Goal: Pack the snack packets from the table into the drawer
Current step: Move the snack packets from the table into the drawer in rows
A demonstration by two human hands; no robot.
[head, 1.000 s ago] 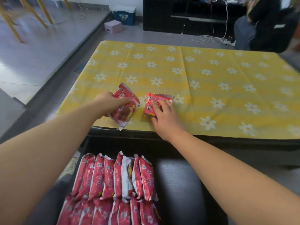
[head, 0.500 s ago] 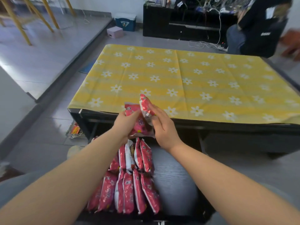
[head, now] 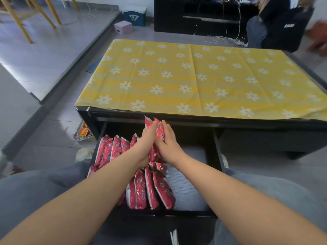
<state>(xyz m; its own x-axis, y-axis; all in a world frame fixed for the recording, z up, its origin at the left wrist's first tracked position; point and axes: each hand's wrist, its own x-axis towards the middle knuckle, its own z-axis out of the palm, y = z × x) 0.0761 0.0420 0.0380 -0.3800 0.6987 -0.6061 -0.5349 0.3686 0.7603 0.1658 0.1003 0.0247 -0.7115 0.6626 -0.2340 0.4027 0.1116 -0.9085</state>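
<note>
Two red snack packets (head: 159, 131) are pressed together upright between my hands, above the open drawer (head: 187, 190). My left hand (head: 146, 144) grips them from the left and my right hand (head: 168, 145) from the right. Below them, several red packets (head: 113, 149) stand on edge in a back row on the drawer's left side. A front row of packets (head: 150, 188) stands nearer to me. The table (head: 194, 78), covered in a yellow cloth with white flowers, carries no packets in view.
The drawer's right half shows bare dark wood. My knees in grey trousers flank the drawer. A tray of small items (head: 84, 133) lies on the floor left of the table. A seated person (head: 279, 25) and a black cabinet (head: 194, 15) are beyond the table.
Both hands lifted one packet each off the table, brought them together and lowered them from the table edge toward the drawer. The view has pulled back.
</note>
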